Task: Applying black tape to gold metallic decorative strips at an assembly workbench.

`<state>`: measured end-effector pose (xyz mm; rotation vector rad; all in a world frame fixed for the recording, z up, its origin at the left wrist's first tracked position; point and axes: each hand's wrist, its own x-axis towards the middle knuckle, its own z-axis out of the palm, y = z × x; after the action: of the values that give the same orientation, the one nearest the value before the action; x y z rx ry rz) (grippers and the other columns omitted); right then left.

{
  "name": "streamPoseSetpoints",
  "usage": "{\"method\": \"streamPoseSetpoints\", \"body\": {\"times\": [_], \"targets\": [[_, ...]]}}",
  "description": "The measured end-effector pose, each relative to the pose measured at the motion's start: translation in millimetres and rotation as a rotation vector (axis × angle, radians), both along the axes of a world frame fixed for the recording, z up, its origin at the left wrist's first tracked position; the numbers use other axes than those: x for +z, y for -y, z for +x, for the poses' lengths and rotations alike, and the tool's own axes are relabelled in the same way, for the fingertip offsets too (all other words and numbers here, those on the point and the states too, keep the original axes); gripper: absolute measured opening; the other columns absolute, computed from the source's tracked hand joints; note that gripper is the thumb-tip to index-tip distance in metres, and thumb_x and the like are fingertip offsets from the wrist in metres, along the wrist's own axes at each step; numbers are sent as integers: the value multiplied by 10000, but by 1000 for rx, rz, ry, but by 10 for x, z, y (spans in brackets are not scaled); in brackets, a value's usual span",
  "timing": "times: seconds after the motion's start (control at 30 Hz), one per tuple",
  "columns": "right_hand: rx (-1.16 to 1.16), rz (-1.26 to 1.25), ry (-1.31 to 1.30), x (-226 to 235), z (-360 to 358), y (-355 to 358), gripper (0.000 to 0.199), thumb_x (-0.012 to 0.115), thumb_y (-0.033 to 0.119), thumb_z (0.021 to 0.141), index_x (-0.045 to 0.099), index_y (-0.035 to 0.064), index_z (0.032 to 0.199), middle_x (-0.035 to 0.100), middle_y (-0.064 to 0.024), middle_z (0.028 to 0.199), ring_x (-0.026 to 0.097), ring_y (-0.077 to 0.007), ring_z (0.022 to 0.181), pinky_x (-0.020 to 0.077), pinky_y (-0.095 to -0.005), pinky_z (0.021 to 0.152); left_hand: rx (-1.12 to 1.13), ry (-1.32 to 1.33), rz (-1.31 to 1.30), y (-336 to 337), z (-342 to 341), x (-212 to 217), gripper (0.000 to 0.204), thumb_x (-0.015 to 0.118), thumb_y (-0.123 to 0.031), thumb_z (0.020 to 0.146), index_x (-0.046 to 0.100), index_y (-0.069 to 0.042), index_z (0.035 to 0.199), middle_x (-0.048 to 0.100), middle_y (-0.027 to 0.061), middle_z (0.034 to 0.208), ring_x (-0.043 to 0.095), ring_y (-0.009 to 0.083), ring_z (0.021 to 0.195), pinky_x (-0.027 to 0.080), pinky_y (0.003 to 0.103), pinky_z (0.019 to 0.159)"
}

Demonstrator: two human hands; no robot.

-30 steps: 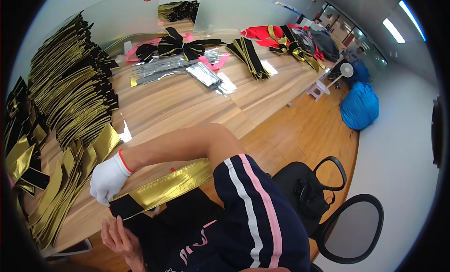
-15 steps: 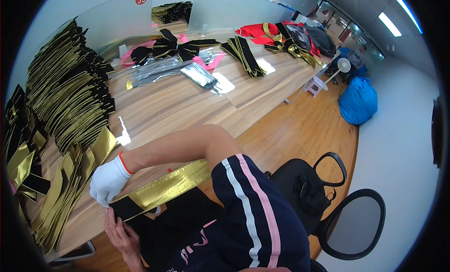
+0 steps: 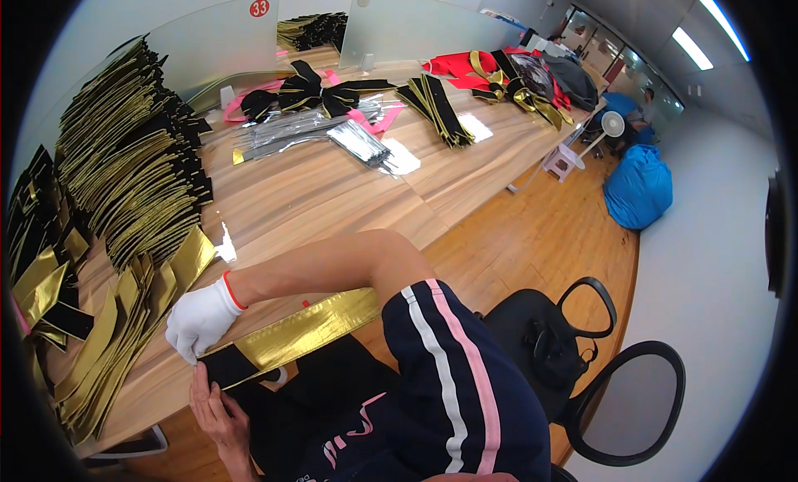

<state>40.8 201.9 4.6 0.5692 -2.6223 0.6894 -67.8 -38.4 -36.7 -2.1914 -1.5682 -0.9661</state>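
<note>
While the gloved right hand (image 3: 201,319) pinches the black end of a gold ribbon strip (image 3: 291,336) in the lower left of the frame, the bare left hand (image 3: 214,407) closes its grip on that end from below. The strip lies along the desk (image 3: 324,191) edge. Stacked gold-and-black strips (image 3: 125,174) fill the left.

Right hand (image 3: 202,320) in a white glove, reaching across on a bent, bare forearm, fingers curled down and pinched. Left hand (image 3: 214,407) bare, just beneath, fingertips pinched upward.
</note>
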Motion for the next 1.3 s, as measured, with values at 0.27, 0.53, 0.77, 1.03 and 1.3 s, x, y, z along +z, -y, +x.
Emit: {"method": "streamPoseSetpoints", "body": {"times": [0.27, 0.53, 0.77, 1.03, 1.3], "targets": [[-9, -11, -7, -18, 10, -7, 150, 738, 177, 869, 828, 188, 989, 735, -16, 999, 687, -254, 972, 544, -394, 820, -11, 1, -29, -18, 45, 87, 193, 537, 175, 900, 520, 66, 1058, 603, 296, 1432, 570, 494, 1329, 467, 545, 1112], [-45, -19, -25, -19, 30, 21, 133, 725, 177, 862, 828, 183, 946, 734, -12, 985, 689, -252, 966, 546, -393, 812, -30, 9, -48, -20, 18, 70, 225, 530, 179, 882, 509, 54, 1068, 605, 295, 1429, 556, 497, 1342, 459, 547, 1120], [-55, -38, -20, -6, 49, 49, 143, 724, 170, 859, 836, 194, 945, 737, -5, 985, 689, -246, 972, 546, -385, 819, -38, 27, -53, -14, 4, 58, 240, 538, 176, 871, 506, 46, 1070, 601, 291, 1436, 569, 499, 1313, 465, 555, 1101], [-62, -33, -20, 15, 68, 45, 150, 734, 170, 848, 838, 191, 955, 739, -8, 998, 688, -247, 988, 549, -381, 838, -45, 23, -47, -19, -7, 57, 268, 537, 178, 867, 500, 41, 1094, 588, 296, 1454, 572, 504, 1309, 460, 555, 1099], [-70, -43, -41, -8, 67, 42, 151, 747, 167, 841, 828, 171, 969, 740, -11, 991, 692, -247, 984, 554, -384, 831, -32, 18, -33, -12, -1, 28, 309, 519, 191, 869, 491, 37, 1135, 572, 302, 1474, 558, 511, 1329, 444, 554, 1121]]}}
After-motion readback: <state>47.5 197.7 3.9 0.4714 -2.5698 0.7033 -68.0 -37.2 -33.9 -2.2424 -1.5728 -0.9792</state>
